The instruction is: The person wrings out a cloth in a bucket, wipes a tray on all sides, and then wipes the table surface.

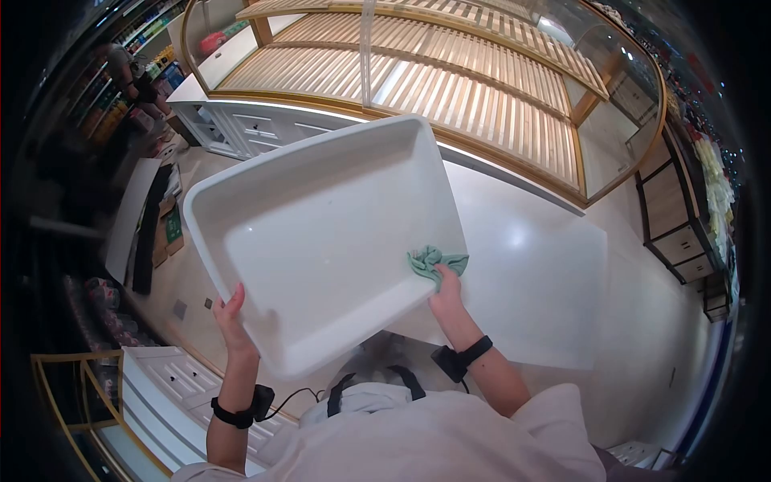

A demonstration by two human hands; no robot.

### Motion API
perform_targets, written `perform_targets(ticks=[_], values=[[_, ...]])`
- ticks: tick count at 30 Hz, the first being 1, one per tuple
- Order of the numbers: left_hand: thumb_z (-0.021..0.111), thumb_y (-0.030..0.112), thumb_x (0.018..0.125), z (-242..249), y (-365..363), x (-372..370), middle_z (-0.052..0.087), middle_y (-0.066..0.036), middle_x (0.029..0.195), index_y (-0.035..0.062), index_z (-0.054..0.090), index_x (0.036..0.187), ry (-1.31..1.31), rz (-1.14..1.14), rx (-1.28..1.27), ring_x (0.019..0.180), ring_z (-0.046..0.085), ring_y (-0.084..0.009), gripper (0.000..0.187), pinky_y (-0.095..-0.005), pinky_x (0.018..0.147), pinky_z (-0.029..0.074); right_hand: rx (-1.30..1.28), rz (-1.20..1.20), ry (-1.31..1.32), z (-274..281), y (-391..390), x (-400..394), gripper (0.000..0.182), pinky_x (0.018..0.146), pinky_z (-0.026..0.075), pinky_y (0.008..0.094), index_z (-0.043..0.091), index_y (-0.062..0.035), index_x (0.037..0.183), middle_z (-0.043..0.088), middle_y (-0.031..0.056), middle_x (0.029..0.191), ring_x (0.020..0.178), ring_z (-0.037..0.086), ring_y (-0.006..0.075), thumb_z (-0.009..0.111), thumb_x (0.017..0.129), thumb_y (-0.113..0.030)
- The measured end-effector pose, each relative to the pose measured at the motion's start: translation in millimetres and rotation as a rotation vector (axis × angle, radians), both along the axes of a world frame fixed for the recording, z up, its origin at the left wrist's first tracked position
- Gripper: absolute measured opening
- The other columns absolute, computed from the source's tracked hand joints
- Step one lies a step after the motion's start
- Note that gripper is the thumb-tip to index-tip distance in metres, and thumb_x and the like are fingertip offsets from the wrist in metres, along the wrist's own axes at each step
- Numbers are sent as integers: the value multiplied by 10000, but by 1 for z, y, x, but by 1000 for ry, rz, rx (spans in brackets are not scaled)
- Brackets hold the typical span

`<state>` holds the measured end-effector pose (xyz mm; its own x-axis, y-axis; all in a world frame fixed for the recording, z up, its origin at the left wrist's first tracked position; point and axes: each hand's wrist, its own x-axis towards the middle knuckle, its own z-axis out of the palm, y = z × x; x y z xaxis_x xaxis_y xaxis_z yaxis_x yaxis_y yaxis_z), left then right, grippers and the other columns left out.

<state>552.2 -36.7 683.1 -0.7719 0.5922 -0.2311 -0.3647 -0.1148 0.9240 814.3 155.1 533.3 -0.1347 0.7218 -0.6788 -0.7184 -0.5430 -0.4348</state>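
- A large, shallow white tub [321, 217] is held up at the centre, in front of a person seen from above; its open side is tilted towards the viewer, and it lies between the two hands.
- The left hand [231, 318] is at the tub's 8 o'clock, clamped on the rim, with the thumb over the edge; the other fingers are mostly hidden.
- The right hand [446, 289] is at the tub's 4 o'clock, well apart from the left, its fingers bunched on a crumpled green cloth [434, 261].
- The cloth lies against the tub's inner surface, near the lower right corner; how tightly the fingers close is hard to tell.
- Dark bands circle both wrists.
- At 1 o'clock, beyond the tub, stands a display case [490, 112] with slatted wooden shelves.
- At 10 o'clock, far off, another person [124, 71] stands near stocked shelves.
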Motion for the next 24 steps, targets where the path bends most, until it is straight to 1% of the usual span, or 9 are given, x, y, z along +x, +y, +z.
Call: perform_targets(ticks=[2,5,8,11,14,17,18,21,24], values=[[603,190,819,-6,2,8,581,-78,918,-14,520,1062,-27,19,11,811,584,-184,328,-307,695,467,-3,-24,-21,2,2,-8,289,784,506,383,505,46,1059,574,137,1001,902,592,273,542,780,-24],[604,197,820,-10,6,15,582,-86,936,-22,516,1084,-50,43,44,817,585,-190,354,-309,702,467,-13,9,-106,15,0,-17,283,766,511,392,507,64,1038,573,152,990,881,601,276,544,767,-11],[599,186,826,-28,12,20,583,-90,955,-29,512,1100,-10,98,71,837,584,-191,358,-311,726,466,-27,54,-114,26,-28,-44,273,750,513,397,508,84,1016,573,161,980,866,607,274,545,758,2],[592,162,832,-36,20,18,582,-89,962,-32,511,1103,-59,71,82,860,579,-188,343,-312,751,462,-31,130,-80,23,-57,-62,293,821,501,424,490,61,1063,562,169,1010,901,595,294,526,780,-7],[573,136,846,-47,27,27,573,-96,993,-33,505,1121,-95,99,94,893,572,-196,330,-322,780,458,-63,152,-81,39,-83,-74,280,789,500,395,510,83,1024,569,168,996,861,599,279,549,756,9],[563,122,854,-53,41,44,561,-102,1029,-29,473,1166,-32,215,134,912,570,-212,359,-332,796,459,8,195,-280,39,-104,-85,269,743,491,367,526,95,984,580,158,967,839,598,265,570,727,28],[557,115,859,-57,38,43,535,-105,1086,-12,426,1221,-134,170,114,956,556,-218,405,-336,831,446,-18,193,-285,53,-102,-84,243,697,485,361,543,104,932,592,149,914,810,598,258,580,699,46],[558,128,865,-74,36,46,489,-105,1165,-4,359,1273,-147,142,140,1042,511,-212,473,-347,874,421,14,269,-450,33,-89,-78,232,669,486,362,547,109,915,595,156,884,751,603,262,574,691,52],[559,198,872,-100,25,46,439,-103,1223,14,325,1293,-17,47,-48,1113,453,-203,515,-373,903,397,134,288,-578,-13,-67,-68,162,634,476,350,567,107,836,608,148,814,687,604,247,580,690,39]])
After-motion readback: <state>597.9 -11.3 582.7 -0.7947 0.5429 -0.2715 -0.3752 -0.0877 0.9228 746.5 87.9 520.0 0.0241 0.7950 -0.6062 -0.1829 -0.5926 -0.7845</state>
